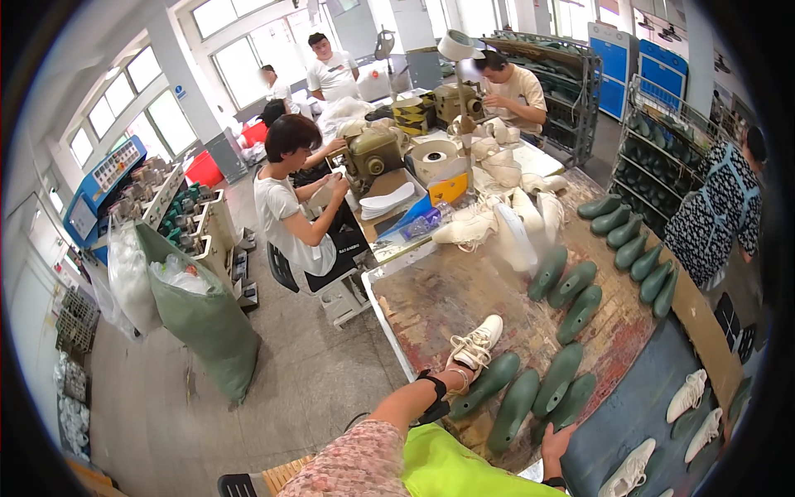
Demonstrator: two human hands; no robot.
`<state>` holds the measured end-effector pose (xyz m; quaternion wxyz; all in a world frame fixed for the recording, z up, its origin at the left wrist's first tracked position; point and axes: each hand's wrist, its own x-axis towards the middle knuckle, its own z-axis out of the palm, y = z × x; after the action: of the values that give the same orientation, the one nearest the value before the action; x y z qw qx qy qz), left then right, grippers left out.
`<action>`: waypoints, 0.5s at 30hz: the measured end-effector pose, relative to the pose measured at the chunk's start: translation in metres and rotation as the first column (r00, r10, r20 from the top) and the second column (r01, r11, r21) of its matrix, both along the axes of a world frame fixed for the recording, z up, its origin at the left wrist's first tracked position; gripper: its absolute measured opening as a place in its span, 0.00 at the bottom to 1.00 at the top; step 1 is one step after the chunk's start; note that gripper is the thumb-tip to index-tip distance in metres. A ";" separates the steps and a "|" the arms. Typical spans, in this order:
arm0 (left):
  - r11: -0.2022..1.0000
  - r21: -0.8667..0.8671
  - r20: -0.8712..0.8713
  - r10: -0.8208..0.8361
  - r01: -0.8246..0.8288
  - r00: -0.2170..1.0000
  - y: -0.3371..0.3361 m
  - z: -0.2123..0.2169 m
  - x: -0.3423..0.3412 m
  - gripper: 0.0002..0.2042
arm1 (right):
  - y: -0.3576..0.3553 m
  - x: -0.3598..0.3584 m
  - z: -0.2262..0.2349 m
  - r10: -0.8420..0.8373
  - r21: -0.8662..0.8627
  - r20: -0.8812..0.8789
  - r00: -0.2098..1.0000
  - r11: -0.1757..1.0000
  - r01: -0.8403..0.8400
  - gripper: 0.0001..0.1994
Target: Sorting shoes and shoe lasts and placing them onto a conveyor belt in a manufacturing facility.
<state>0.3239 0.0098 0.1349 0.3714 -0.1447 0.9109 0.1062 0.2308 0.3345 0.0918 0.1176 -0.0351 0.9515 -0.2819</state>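
Note:
My left hand (460,374) is closed round the heel end of a cream lace-up sneaker (478,341), holding it over the worn wooden table, toe pointing away from me. Beside it lie several dark green shoe lasts in a row, among them one at the left (489,385) and one in the middle (515,407). My right hand (556,447) is at the table's near edge, thumb and fingers round the near end of the rightmost last (573,401). Part of its grip is hidden under the last.
More lasts (571,284) lie mid-table, with another row (633,248) along the right edge. Cream shoe uppers (522,224) pile at the far end. Right of the table, finished sneakers (687,395) rest on a dark surface. Co-workers sit at sewing machines (374,153) beyond; a green sack (199,315) stands left.

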 end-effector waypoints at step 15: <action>0.994 0.024 -0.029 0.106 -0.105 0.994 -0.001 -0.016 0.009 0.26 | -0.007 0.003 0.015 -0.005 0.044 0.022 1.000 0.999 0.004 0.35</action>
<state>0.3329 0.0087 0.1186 0.3533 -0.1870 0.9062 0.1379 0.2337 0.3272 0.1069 0.1284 -0.0270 0.9562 -0.2618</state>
